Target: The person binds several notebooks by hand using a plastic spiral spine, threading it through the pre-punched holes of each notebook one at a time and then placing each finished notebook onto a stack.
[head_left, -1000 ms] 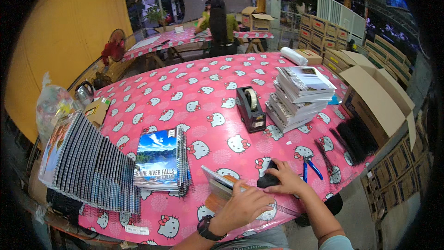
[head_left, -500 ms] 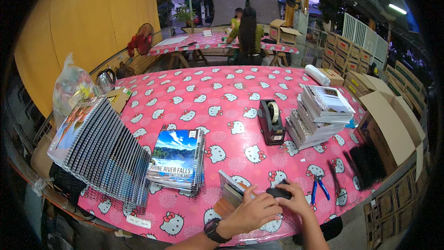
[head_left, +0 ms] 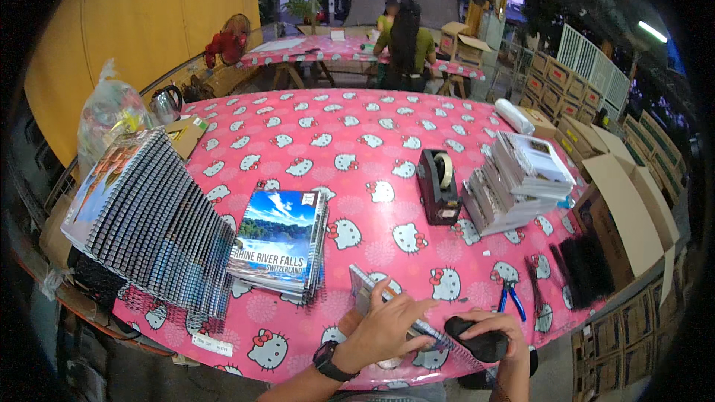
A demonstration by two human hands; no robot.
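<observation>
The left hand (head_left: 385, 327) lies flat, fingers spread wide, pressing down on one spiral notebook (head_left: 406, 320) at the near table edge. Just to its right, the right hand (head_left: 497, 331) is curled around a black handheld tool (head_left: 477, 348), whose tip touches the notebook's right end.

Beyond the right hand lies one pair of blue-handled pliers (head_left: 510, 299), with a bundle of black spiral coils (head_left: 585, 268) further right at the table's rim. Left of the left hand sits one stack of notebooks with a landscape cover (head_left: 279, 242), and past it one long fanned row of notebooks (head_left: 149, 216). Further ahead stand one black tape dispenser (head_left: 438, 186) and one fanned stack of pale books (head_left: 518, 182). Open cardboard boxes (head_left: 625, 208) crowd the right side. Two people (head_left: 406, 41) stand at one far table.

Compared with a second ago, the left hand has moved onto the notebook beside the right hand, and the view has shifted so the table sits more centred.

The pink tablecloth (head_left: 350, 130) is bare in the middle, well ahead of both hands.
</observation>
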